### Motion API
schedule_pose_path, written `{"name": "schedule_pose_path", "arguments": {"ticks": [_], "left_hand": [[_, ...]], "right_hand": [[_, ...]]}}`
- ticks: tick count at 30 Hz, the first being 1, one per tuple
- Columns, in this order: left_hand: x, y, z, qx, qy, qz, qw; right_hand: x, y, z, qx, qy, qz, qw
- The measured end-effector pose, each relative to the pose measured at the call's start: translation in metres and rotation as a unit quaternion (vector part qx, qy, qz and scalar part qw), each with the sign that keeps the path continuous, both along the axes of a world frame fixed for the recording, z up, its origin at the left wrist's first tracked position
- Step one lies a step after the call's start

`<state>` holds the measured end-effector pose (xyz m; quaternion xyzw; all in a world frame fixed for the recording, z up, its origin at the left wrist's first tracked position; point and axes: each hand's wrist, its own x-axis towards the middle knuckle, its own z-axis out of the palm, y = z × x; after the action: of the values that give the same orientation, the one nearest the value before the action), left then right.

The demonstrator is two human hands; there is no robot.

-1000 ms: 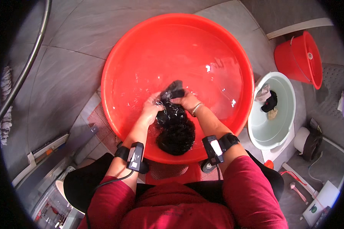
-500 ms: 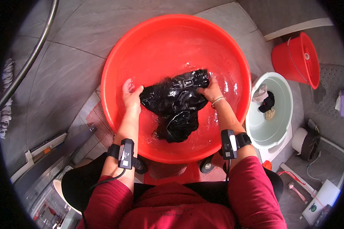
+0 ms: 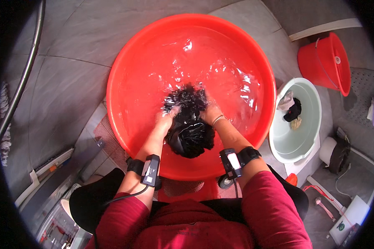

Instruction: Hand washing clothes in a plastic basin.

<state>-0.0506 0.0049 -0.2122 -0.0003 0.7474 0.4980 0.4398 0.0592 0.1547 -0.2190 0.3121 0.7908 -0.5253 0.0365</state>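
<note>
While I stand watching, the wide red tub (image 3: 191, 18) takes up the floor in front of the person, its water (image 3: 224, 74) broken into ripples and bright glints. Just to the right of the tub sits a pale green basin (image 3: 284, 143) with a few small pieces of cloth (image 3: 294, 110) in it. The black garment (image 3: 191, 139) lies in the tub, in the half nearest the person, bunched into a shiny, soaked heap. To my eye it would handle as soft and limp, heavier than its bulk suggests because of the water in it, and slick enough to slide through loose fingers. It hardly looks fragile, so a firm, full-palmed grasp seems fair; I would take it by the gathered folds on both sides, since one corner alone would let the rest sag. It lies between the left hand (image 3: 166, 118) and the right hand (image 3: 212, 112), touching both, with its fuller bunch toward the tub's near rim. The left hand is clasped on the folds facing the tub's left wall, and the right hand on those facing its right wall, though splash and cloth hide the fingertips of both. Smallest of all, a thin bangle (image 3: 217, 119) circles the right wrist, inside the tub's rim.
</note>
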Motion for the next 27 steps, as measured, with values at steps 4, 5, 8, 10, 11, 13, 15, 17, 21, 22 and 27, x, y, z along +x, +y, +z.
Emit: {"name": "schedule_pose_path", "arguments": {"ticks": [4, 5, 8, 10, 11, 13, 15, 17, 21, 22, 27], "left_hand": [[-0.012, 0.0, 0.001, 0.034, -0.198, 0.143, 0.969], [-0.018, -0.004, -0.006, 0.13, -0.271, 0.202, 0.932], [-0.013, 0.022, 0.009, 0.25, -0.324, 0.246, 0.878], [-0.014, 0.034, 0.034, 0.271, -0.321, 0.279, 0.863], [-0.016, 0.033, 0.039, 0.273, -0.321, 0.278, 0.863], [-0.019, 0.028, 0.047, 0.264, -0.282, 0.238, 0.891], [-0.035, 0.015, 0.034, 0.422, -0.27, 0.195, 0.843], [-0.04, 0.009, 0.039, 0.437, -0.297, 0.182, 0.829], [-0.033, 0.022, 0.032, 0.416, -0.334, 0.195, 0.823], [-0.03, 0.024, 0.028, 0.401, -0.34, 0.206, 0.825], [-0.017, 0.023, 0.022, 0.309, -0.335, 0.262, 0.851]], "right_hand": [[-0.013, -0.003, 0.022, -0.017, -0.017, 0.0, 1.0], [-0.021, -0.007, 0.03, -0.125, 0.028, -0.058, 0.99], [-0.027, -0.009, 0.05, -0.408, 0.12, -0.192, 0.885], [-0.037, -0.018, 0.076, -0.442, 0.165, -0.196, 0.86], [-0.041, -0.024, 0.086, -0.493, 0.18, -0.187, 0.83], [-0.044, -0.039, 0.102, -0.407, 0.165, -0.095, 0.893], [-0.057, -0.067, 0.109, -0.221, 0.241, 0.013, 0.945], [-0.051, -0.081, 0.126, -0.014, 0.17, 0.061, 0.983], [-0.052, -0.082, 0.12, 0.182, 0.159, 0.045, 0.969], [-0.054, -0.08, 0.116, 0.198, 0.152, 0.017, 0.968], [-0.067, -0.065, 0.109, 0.204, 0.053, -0.017, 0.977]]}}
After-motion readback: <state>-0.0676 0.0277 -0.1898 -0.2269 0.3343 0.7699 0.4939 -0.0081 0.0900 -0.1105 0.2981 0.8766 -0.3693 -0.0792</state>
